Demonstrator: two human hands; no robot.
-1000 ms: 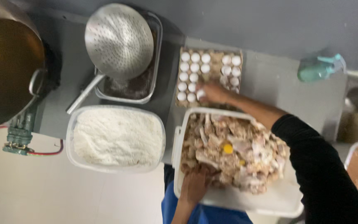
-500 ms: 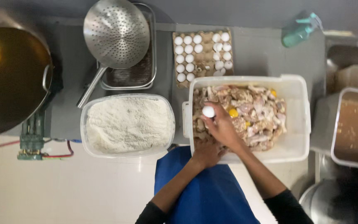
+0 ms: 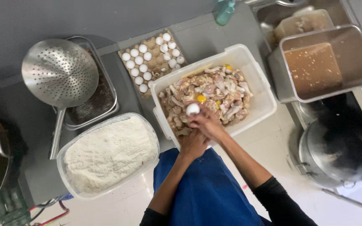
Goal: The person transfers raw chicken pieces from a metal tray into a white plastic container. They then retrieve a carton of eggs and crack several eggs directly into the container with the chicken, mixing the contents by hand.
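At frame centre, the right hand pinches a white egg above the chicken tub; the left hand's grip I cannot tell.

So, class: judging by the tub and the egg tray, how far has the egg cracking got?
Done: yolks already lie on the raw chicken pieces in the white tub, and the egg tray has empty cups. In hand: the right hand holds a white egg over the tub, left hand beside it. Left: many eggs in the tray; the yolks look unmixed.

Bare hands and forearms; black sleeves pushed up past the elbows; bright blue apron over the front.
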